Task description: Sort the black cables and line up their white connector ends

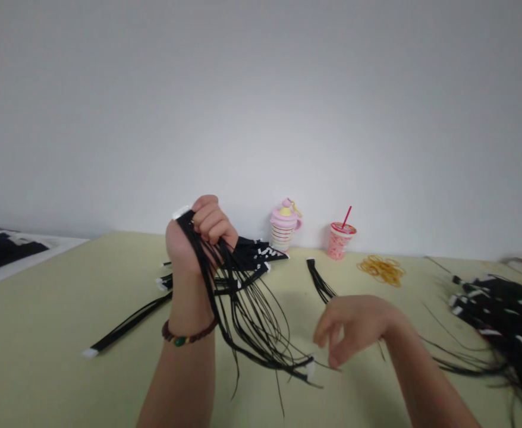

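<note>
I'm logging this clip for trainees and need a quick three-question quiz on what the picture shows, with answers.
1. Which hand holds up the black cables? A: left; B: right; C: both.
2. True or false: the right hand is gripping rubber bands.
3. Fill in: as seen here, the lidded mug stands to the ____ of the cup with the straw.

Key:
1. A, the left hand.
2. False; the rubber bands lie on the table.
3. Left.

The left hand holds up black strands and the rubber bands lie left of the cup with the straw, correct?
Not quite: the head view shows the rubber bands lying right of the cup with the straw; the left hand does hold up black strands.
</note>
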